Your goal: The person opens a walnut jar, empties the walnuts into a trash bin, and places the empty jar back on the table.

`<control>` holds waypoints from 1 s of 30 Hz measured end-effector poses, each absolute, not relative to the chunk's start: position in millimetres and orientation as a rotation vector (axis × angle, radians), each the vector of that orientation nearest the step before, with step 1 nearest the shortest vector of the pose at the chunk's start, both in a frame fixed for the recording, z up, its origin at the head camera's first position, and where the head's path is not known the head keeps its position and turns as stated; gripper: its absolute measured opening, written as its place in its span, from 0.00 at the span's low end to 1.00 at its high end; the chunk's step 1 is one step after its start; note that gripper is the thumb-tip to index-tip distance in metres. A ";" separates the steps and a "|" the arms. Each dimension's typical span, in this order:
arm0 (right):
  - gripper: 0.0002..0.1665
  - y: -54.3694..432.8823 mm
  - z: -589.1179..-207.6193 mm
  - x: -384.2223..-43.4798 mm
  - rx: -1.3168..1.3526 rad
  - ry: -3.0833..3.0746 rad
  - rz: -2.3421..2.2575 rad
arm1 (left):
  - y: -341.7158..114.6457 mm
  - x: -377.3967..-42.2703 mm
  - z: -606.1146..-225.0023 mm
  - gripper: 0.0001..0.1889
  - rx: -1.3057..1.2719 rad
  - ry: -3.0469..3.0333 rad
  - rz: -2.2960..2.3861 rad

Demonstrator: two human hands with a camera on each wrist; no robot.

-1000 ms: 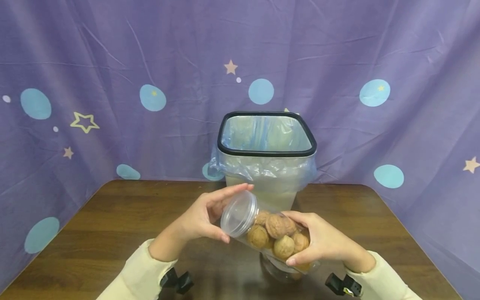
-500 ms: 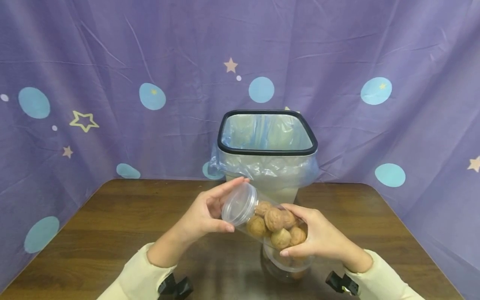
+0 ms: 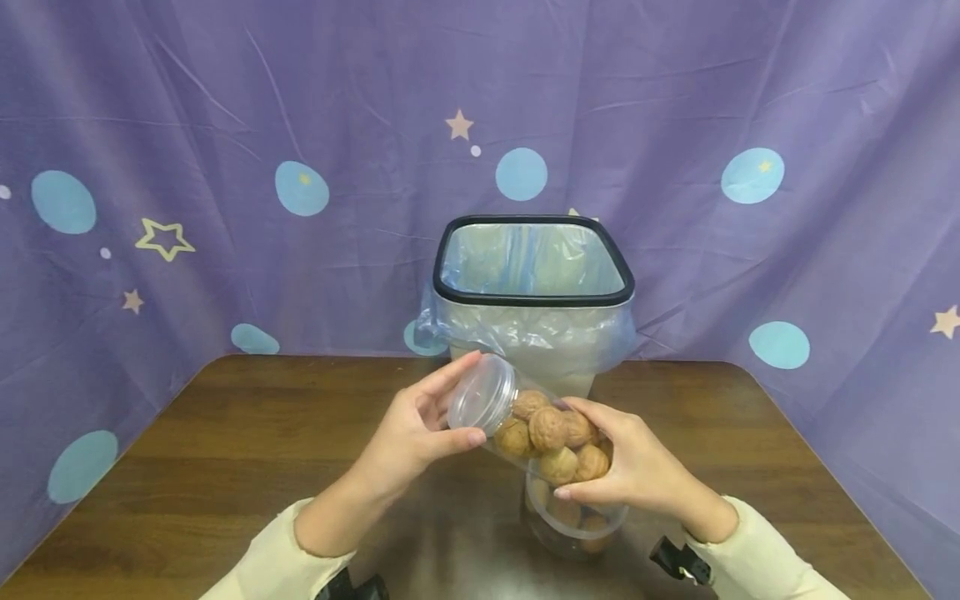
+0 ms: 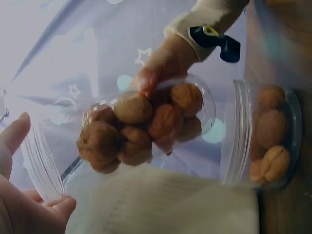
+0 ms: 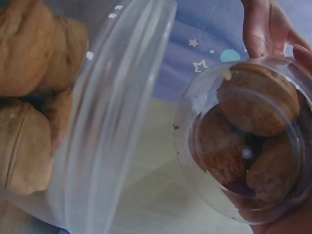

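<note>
In the head view, a clear plastic jar (image 4: pixel 68 129) of walnuts (image 3: pixel 547 429) is held tilted above the table, its lid (image 3: pixel 474 396) toward the upper left. My left hand (image 3: pixel 408 425) grips the lid, thumb on the near side and fingers over the far side. My right hand (image 3: pixel 641 462) holds the jar near its base, thumb below and fingers above. Underneath stands a second clear jar (image 4: pixel 239 131), upright on the table with several walnuts (image 4: pixel 273 129) inside. No lid shows on its threaded mouth. The held jar hides part of it.
Behind the jars, a pale trash bin with a black rim (image 3: pixel 534 300) stands on the brown wooden table (image 3: pixel 300 425). A bluish plastic bag (image 3: pixel 525 329) lines it and hangs over its sides. A purple curtain (image 3: pixel 375 125) rises behind the table.
Both hands have raised the held jar slightly, away from me. My left hand has closed in on the lid, its thumb now against the side. More of the lower jar's mouth shows.
</note>
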State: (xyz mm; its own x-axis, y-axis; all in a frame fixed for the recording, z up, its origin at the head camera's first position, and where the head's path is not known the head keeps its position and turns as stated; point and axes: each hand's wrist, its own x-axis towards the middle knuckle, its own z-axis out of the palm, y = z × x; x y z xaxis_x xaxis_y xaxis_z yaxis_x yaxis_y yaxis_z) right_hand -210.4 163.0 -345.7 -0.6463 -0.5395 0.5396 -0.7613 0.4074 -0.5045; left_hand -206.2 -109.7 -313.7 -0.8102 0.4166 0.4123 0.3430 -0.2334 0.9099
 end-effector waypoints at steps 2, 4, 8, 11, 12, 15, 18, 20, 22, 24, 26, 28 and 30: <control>0.47 162.9 -345.5 -210.3 1.125 -2.372 1.065 | -108.0 -204.9 -312.3 0.46 0.895 1.924 2.240; 0.46 162.6 -345.1 -210.0 1.118 -2.378 1.064 | -106.8 -204.7 -311.8 0.45 0.845 1.929 2.252; 0.46 162.8 -345.4 -209.4 1.114 -2.400 1.074 | -106.2 -203.3 -312.4 0.46 0.761 1.918 2.273; 0.46 163.3 -345.9 -208.8 1.100 -2.413 1.069 | -106.4 -202.5 -313.9 0.48 0.764 1.890 2.291; 0.46 163.5 -346.2 -208.6 1.090 -2.417 1.062 | -106.2 -202.6 -314.6 0.48 0.776 1.879 2.298; 0.46 164.0 -346.6 -207.7 1.065 -2.430 1.067 | -106.3 -204.0 -318.6 0.50 0.847 1.842 2.318; 0.46 164.9 -346.9 -206.5 1.063 -2.457 1.117 | -108.0 -205.7 -324.3 0.51 0.914 1.837 2.331; 0.45 166.1 -346.8 -205.6 1.075 -2.479 1.159 | -110.5 -207.7 -328.3 0.51 0.964 1.833 2.333; 0.44 167.5 -346.9 -205.0 1.092 -2.500 1.209 | -113.2 -210.6 -331.2 0.51 1.029 1.813 2.331; 0.43 168.9 -347.5 -205.0 1.123 -2.509 1.265 | -115.5 -215.2 -333.1 0.51 1.118 1.745 2.312; 0.40 170.0 -347.9 -205.3 1.174 -2.502 1.314 | -118.0 -221.3 -334.9 0.52 1.225 1.671 2.258; 0.38 170.8 -347.8 -205.8 1.236 -2.483 1.373 | -119.5 -226.6 -336.0 0.53 1.321 1.606 2.184; 0.36 171.4 -347.3 -206.0 1.292 -2.477 1.434 | -121.0 -230.8 -337.5 0.54 1.398 1.561 2.105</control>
State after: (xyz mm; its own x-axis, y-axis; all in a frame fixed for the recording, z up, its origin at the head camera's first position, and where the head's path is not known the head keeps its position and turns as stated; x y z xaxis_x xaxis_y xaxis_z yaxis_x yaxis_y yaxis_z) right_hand -206.0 171.4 -347.3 -0.6616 -0.6485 0.3765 -0.6495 0.2447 -0.7199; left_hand -230.8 -121.0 -337.5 -0.5453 0.6119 0.5729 0.3703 -0.4373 0.8195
